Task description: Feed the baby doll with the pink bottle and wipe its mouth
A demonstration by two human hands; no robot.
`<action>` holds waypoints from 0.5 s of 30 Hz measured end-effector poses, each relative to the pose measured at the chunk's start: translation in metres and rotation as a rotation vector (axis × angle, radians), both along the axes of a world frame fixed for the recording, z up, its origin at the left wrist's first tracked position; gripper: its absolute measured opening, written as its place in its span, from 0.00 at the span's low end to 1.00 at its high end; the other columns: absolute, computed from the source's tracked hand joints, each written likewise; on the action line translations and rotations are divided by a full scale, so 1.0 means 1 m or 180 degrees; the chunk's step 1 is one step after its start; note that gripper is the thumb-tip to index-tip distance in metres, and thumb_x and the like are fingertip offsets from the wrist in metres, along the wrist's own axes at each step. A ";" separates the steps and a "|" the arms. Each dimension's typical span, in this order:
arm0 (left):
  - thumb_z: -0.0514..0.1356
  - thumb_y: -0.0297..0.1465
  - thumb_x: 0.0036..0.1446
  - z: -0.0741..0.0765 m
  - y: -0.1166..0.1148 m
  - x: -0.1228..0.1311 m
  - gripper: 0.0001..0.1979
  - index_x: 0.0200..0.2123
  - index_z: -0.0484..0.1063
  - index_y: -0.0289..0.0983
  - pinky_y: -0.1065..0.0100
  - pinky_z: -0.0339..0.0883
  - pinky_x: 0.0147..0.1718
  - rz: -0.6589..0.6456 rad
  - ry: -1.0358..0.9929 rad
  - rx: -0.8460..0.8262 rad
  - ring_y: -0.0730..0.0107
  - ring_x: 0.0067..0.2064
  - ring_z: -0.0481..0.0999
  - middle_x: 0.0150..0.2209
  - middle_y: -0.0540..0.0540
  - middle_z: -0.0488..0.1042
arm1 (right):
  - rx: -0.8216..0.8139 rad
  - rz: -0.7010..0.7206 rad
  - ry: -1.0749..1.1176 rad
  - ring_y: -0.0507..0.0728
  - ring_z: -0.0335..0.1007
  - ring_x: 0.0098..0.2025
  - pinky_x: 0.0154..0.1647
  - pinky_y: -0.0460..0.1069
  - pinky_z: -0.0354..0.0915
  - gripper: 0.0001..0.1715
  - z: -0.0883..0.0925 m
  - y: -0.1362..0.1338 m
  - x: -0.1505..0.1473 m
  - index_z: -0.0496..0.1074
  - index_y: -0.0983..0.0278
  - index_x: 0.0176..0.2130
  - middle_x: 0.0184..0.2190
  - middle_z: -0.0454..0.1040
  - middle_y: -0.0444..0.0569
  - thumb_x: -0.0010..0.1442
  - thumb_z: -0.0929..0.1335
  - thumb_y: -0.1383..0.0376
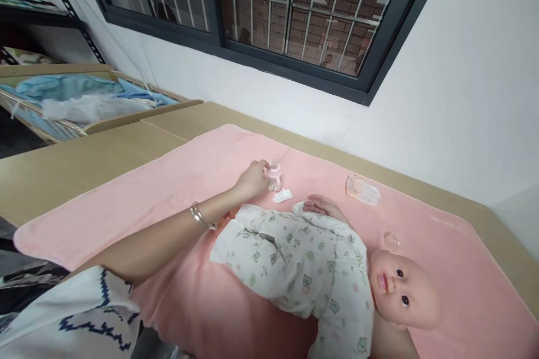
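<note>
My left hand (254,180) reaches across the pink mat and closes its fingers at the side of a small pink baby bottle (274,175), which stands upright. A baby doll (290,258) in a white patterned outfit lies on its back, head to the right. My right forearm (389,336) passes under the doll's neck, and my right hand (324,206) comes out on the far side, fingers curled over its sleeve. Part of that arm is hidden beneath the doll. Close to the bottle lies a small white piece (282,196).
A clear plastic package (362,189) and a small transparent round piece (391,242) lie on the pink mat (455,269). The wooden tabletop (84,162) borders a wall with a barred window (295,11). At left stands a wooden crib (138,118) with blue cloth.
</note>
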State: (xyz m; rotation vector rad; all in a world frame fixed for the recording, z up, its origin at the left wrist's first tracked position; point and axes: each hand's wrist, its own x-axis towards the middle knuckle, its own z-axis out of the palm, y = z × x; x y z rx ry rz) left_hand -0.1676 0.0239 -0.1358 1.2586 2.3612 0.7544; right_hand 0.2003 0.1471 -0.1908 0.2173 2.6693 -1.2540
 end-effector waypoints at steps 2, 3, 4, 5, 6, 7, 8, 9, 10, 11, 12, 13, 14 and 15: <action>0.60 0.37 0.65 0.000 0.000 0.015 0.17 0.53 0.70 0.36 0.53 0.73 0.48 -0.0308 0.0197 -0.0256 0.59 0.50 0.75 0.53 0.41 0.72 | 0.0038 0.0089 0.0017 0.55 0.72 0.51 0.42 0.48 0.74 0.26 0.005 -0.003 -0.004 0.75 0.55 0.27 0.36 0.76 0.48 0.26 0.72 0.45; 0.60 0.37 0.65 -0.002 0.000 0.022 0.16 0.53 0.70 0.36 0.53 0.73 0.48 -0.0475 0.0279 -0.0402 0.60 0.49 0.75 0.52 0.41 0.72 | 0.0058 0.0072 0.0021 0.55 0.71 0.53 0.43 0.48 0.74 0.27 0.007 -0.004 -0.006 0.75 0.56 0.29 0.36 0.76 0.48 0.29 0.71 0.44; 0.60 0.37 0.65 -0.004 0.001 0.030 0.16 0.52 0.70 0.36 0.54 0.73 0.47 -0.0618 0.0361 -0.0548 0.60 0.49 0.76 0.52 0.42 0.73 | 0.0081 0.0011 0.0030 0.55 0.71 0.54 0.45 0.48 0.74 0.26 0.010 -0.004 -0.008 0.76 0.56 0.30 0.36 0.76 0.48 0.32 0.71 0.44; 0.60 0.37 0.65 -0.007 0.003 0.036 0.16 0.52 0.70 0.36 0.54 0.73 0.47 -0.0731 0.0443 -0.0681 0.61 0.49 0.76 0.52 0.42 0.73 | 0.0103 -0.0087 0.0054 0.54 0.70 0.55 0.46 0.48 0.74 0.26 0.012 -0.004 -0.010 0.75 0.56 0.31 0.36 0.75 0.48 0.34 0.70 0.44; 0.61 0.37 0.65 -0.010 0.005 0.041 0.16 0.53 0.70 0.35 0.54 0.74 0.47 -0.0813 0.0524 -0.0797 0.60 0.49 0.76 0.52 0.42 0.73 | 0.0119 -0.0193 0.0089 0.54 0.70 0.56 0.47 0.48 0.74 0.25 0.013 -0.004 -0.012 0.75 0.55 0.31 0.37 0.75 0.48 0.35 0.70 0.44; 0.61 0.37 0.65 -0.013 0.006 0.044 0.17 0.53 0.70 0.35 0.54 0.74 0.46 -0.0872 0.0602 -0.0895 0.60 0.49 0.76 0.52 0.41 0.72 | 0.0127 -0.0273 0.0122 0.54 0.70 0.56 0.48 0.47 0.74 0.24 0.014 -0.004 -0.014 0.75 0.55 0.31 0.37 0.75 0.47 0.34 0.71 0.45; 0.60 0.37 0.65 -0.016 0.008 0.047 0.17 0.53 0.69 0.35 0.54 0.74 0.46 -0.0918 0.0672 -0.0980 0.60 0.49 0.76 0.52 0.41 0.72 | 0.0129 -0.0324 0.0145 0.54 0.69 0.56 0.48 0.47 0.74 0.24 0.015 -0.003 -0.015 0.74 0.54 0.30 0.37 0.75 0.47 0.33 0.72 0.46; 0.60 0.37 0.65 -0.018 0.010 0.048 0.17 0.54 0.69 0.35 0.54 0.74 0.46 -0.0960 0.0734 -0.1050 0.60 0.49 0.76 0.52 0.41 0.72 | 0.0125 -0.0326 0.0140 0.54 0.70 0.55 0.47 0.47 0.74 0.24 0.014 -0.003 -0.016 0.74 0.54 0.30 0.37 0.75 0.47 0.31 0.72 0.46; 0.60 0.37 0.65 -0.019 0.012 0.049 0.17 0.53 0.69 0.35 0.54 0.74 0.46 -0.0998 0.0791 -0.1108 0.60 0.48 0.76 0.52 0.41 0.72 | 0.0110 -0.0261 0.0093 0.54 0.70 0.54 0.46 0.47 0.74 0.26 0.013 -0.002 -0.016 0.73 0.54 0.29 0.37 0.75 0.47 0.28 0.73 0.46; 0.60 0.37 0.65 -0.021 0.014 0.050 0.17 0.53 0.70 0.35 0.54 0.74 0.46 -0.1031 0.0846 -0.1153 0.60 0.48 0.76 0.52 0.41 0.73 | 0.0077 -0.0148 0.0020 0.55 0.71 0.53 0.45 0.47 0.74 0.27 0.012 -0.001 -0.015 0.73 0.55 0.27 0.37 0.75 0.47 0.26 0.73 0.45; 0.60 0.37 0.65 -0.022 0.016 0.050 0.17 0.53 0.70 0.35 0.54 0.74 0.46 -0.1053 0.0899 -0.1185 0.60 0.49 0.76 0.52 0.41 0.73 | 0.0025 -0.0016 -0.0055 0.55 0.71 0.52 0.43 0.47 0.74 0.29 0.010 0.000 -0.014 0.73 0.56 0.26 0.36 0.75 0.47 0.23 0.73 0.44; 0.60 0.37 0.65 -0.022 0.018 0.051 0.17 0.53 0.70 0.35 0.54 0.74 0.47 -0.1065 0.0949 -0.1205 0.60 0.49 0.76 0.52 0.41 0.73 | -0.0044 0.0142 -0.0141 0.55 0.72 0.50 0.42 0.47 0.74 0.30 0.007 0.002 -0.012 0.72 0.56 0.25 0.36 0.75 0.46 0.20 0.73 0.43; 0.60 0.37 0.65 -0.023 0.019 0.051 0.17 0.53 0.70 0.35 0.53 0.74 0.47 -0.1070 0.0994 -0.1214 0.60 0.49 0.76 0.52 0.41 0.73 | -0.0123 0.0276 -0.0205 0.55 0.72 0.49 0.40 0.47 0.74 0.31 0.005 0.004 -0.010 0.72 0.56 0.23 0.35 0.75 0.46 0.18 0.74 0.43; 0.60 0.37 0.65 -0.024 0.021 0.052 0.17 0.53 0.70 0.35 0.53 0.74 0.47 -0.1073 0.1030 -0.1213 0.60 0.49 0.76 0.52 0.41 0.72 | -0.0203 0.0399 -0.0263 0.55 0.73 0.48 0.39 0.47 0.74 0.31 0.003 0.005 -0.008 0.72 0.56 0.22 0.35 0.75 0.45 0.16 0.74 0.44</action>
